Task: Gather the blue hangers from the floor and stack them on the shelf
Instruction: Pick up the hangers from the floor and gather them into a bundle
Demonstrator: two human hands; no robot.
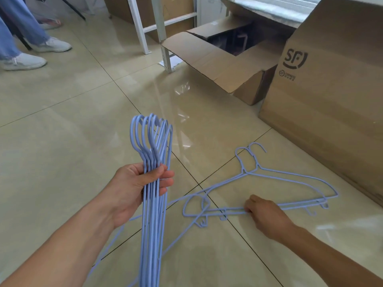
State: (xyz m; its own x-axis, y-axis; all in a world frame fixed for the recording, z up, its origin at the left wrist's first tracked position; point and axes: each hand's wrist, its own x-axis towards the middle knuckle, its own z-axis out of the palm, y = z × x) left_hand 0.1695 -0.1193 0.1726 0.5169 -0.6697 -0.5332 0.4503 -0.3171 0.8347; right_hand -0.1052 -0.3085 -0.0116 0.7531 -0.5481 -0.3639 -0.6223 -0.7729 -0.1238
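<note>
My left hand (137, 189) grips a bundle of several light blue wire hangers (152, 146) just below their hooks, with the hooks pointing up and away from me. Two more blue hangers (290, 177) lie overlapped on the tiled floor to the right. My right hand (265, 214) is down on the floor with its fingers pinched on the bottom bars of those hangers. The white metal shelf frame (141, 27) stands at the back, with only its legs in view.
An open cardboard box (217, 65) lies on the floor ahead, and a large SF cardboard box (331, 90) stands at the right, close to the floor hangers. Another person's legs and white shoes (37, 52) are at the top left. Glossy beige tile lies between.
</note>
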